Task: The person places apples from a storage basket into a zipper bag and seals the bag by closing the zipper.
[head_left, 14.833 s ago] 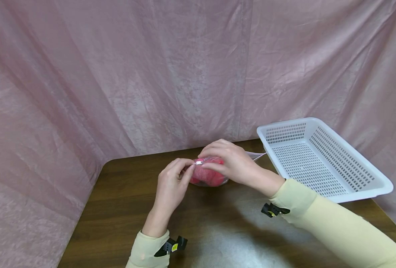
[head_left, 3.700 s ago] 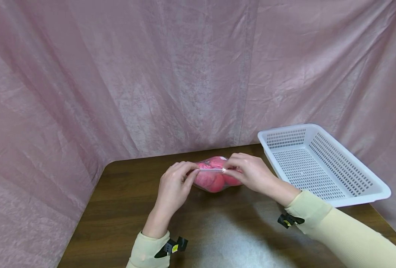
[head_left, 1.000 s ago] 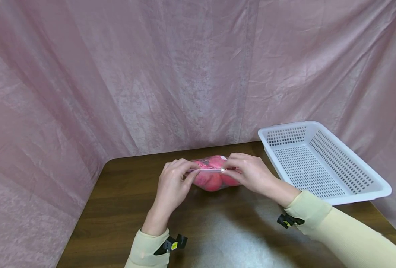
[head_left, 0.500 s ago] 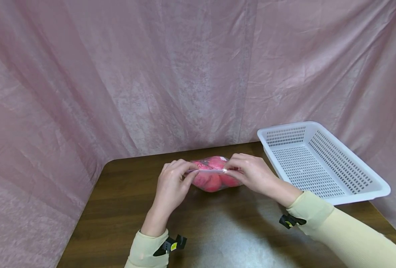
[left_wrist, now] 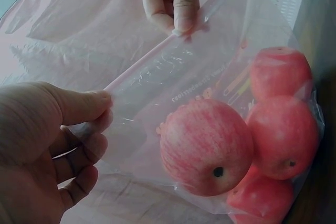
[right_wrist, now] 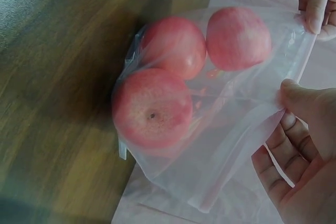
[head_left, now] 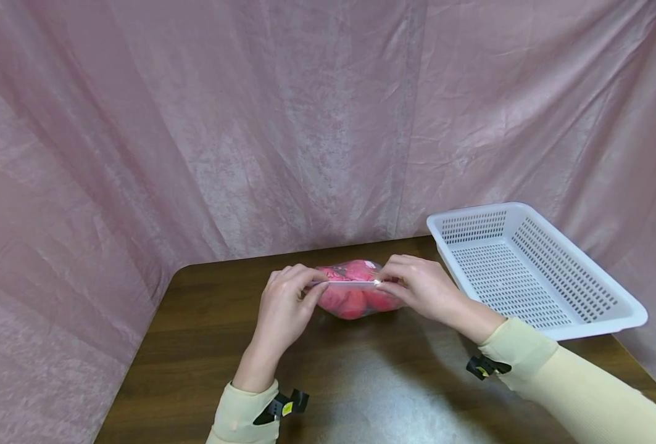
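Note:
A clear zip bag [left_wrist: 152, 98] holds several red apples [left_wrist: 207, 148], with printing on its plastic. My left hand [head_left: 287, 305] pinches the left end of the bag's zip strip [head_left: 352, 282] between thumb and forefinger. Farther along the same strip, my right hand [head_left: 419, 288] pinches the zip with thumb and fingertip. Between the two hands the strip runs straight and taut. The apples [right_wrist: 152, 109] sit in the bottom of the bag, low over the brown tabletop. In the right wrist view, part of the strip [right_wrist: 215, 190] extends past my right thumb.
A white perforated plastic basket [head_left: 619, 308] stands on the right of the wooden table [head_left: 205, 345], close beyond my right hand. Pink cloth [head_left: 305, 123] hangs behind the table's back edge and along its sides. A black camera mount is strapped on each wrist.
Over the last second, my right hand has slid slightly right along the zip strip, while the left keeps its hold. Much earlier, both hands were close together at the strip's left part.

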`<state>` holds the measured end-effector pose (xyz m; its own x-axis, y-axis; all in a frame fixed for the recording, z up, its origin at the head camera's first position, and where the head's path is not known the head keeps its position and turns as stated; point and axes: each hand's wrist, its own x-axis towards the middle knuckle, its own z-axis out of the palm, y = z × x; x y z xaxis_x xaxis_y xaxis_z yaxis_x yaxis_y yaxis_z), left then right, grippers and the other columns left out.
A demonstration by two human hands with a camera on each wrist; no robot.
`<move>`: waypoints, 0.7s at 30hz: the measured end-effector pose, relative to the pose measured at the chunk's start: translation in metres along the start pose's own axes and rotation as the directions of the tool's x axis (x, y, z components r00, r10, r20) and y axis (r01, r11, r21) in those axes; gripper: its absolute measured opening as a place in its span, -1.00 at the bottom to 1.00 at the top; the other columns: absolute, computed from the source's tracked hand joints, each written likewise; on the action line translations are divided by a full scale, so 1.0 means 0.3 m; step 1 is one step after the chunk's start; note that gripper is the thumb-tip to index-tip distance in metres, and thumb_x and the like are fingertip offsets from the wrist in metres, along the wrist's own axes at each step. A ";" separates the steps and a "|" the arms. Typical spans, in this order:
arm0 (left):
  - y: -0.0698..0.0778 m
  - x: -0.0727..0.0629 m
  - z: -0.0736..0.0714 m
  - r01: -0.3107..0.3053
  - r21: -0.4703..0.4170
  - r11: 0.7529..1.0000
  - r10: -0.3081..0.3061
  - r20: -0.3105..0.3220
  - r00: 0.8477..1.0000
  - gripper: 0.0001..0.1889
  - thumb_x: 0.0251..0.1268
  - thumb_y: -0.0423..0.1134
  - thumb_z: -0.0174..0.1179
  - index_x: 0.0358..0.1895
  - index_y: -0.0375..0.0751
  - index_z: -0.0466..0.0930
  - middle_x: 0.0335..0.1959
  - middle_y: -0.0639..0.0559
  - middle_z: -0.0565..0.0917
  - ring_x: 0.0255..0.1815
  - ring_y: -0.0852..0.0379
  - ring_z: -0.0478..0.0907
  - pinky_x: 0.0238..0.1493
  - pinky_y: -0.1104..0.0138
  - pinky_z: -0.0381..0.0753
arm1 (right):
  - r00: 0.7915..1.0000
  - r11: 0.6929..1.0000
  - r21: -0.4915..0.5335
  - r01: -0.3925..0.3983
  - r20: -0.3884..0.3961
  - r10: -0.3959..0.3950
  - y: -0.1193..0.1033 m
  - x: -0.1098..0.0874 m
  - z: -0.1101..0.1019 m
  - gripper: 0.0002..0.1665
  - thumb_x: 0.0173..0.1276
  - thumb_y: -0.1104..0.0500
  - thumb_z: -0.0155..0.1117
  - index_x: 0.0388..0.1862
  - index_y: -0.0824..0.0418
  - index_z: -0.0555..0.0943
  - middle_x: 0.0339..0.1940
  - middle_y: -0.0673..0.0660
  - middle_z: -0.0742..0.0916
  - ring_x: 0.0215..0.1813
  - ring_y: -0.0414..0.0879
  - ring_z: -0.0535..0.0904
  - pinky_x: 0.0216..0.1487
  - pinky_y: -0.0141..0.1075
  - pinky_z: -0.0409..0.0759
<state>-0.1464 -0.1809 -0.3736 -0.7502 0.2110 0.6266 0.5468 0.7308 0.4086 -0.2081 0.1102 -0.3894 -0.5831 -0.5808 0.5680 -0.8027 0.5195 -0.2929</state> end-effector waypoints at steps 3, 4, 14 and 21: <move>0.001 0.000 0.000 -0.001 0.001 1.000 0.001 -0.001 1.000 -0.92 0.36 -0.29 0.58 -0.16 -0.08 0.88 -0.24 0.13 0.79 -0.19 0.10 0.67 0.08 0.06 0.55 | 1.000 1.000 -0.012 -0.007 0.000 0.007 0.002 -0.003 -0.002 -0.92 0.42 0.09 0.63 -0.17 -0.05 0.84 -0.24 -0.21 0.74 -0.29 -0.22 0.61 -0.27 -0.20 0.60; 0.001 0.000 -0.001 0.000 0.001 1.000 0.000 -0.002 1.000 -0.92 0.36 -0.29 0.58 -0.16 -0.08 0.88 -0.23 0.13 0.79 -0.19 0.10 0.67 0.07 0.06 0.55 | 1.000 1.000 -0.016 -0.010 0.000 0.010 0.003 -0.005 -0.002 -0.92 0.42 0.08 0.63 -0.18 -0.05 0.84 -0.24 -0.21 0.74 -0.30 -0.22 0.60 -0.27 -0.21 0.60; 0.001 0.000 -0.001 0.005 0.000 1.000 -0.005 -0.005 1.000 -0.88 0.31 -0.32 0.61 -0.17 -0.08 0.88 -0.24 0.13 0.79 -0.22 0.10 0.66 0.06 0.06 0.55 | 0.999 0.998 -0.041 -0.038 0.026 0.039 0.013 -0.016 -0.012 -0.92 0.44 0.06 0.62 -0.17 -0.09 0.84 -0.26 -0.24 0.72 -0.31 -0.23 0.59 -0.28 -0.25 0.56; 0.001 0.001 -0.004 0.008 -0.001 1.000 -0.008 0.003 1.000 -0.90 0.34 -0.32 0.59 -0.17 -0.08 0.88 -0.24 0.15 0.79 -0.22 0.12 0.65 0.06 0.07 0.55 | 0.999 0.998 -0.060 -0.025 0.020 0.026 0.025 -0.022 -0.013 -0.92 0.43 0.10 0.63 -0.17 -0.05 0.84 -0.25 -0.20 0.73 -0.28 -0.27 0.58 -0.27 -0.23 0.58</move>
<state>-0.1460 -0.1813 -0.3725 -0.7557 0.2076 0.6211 0.5411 0.7321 0.4138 -0.2097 0.1204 -0.3924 -0.6066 -0.5795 0.5443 -0.7788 0.5708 -0.2602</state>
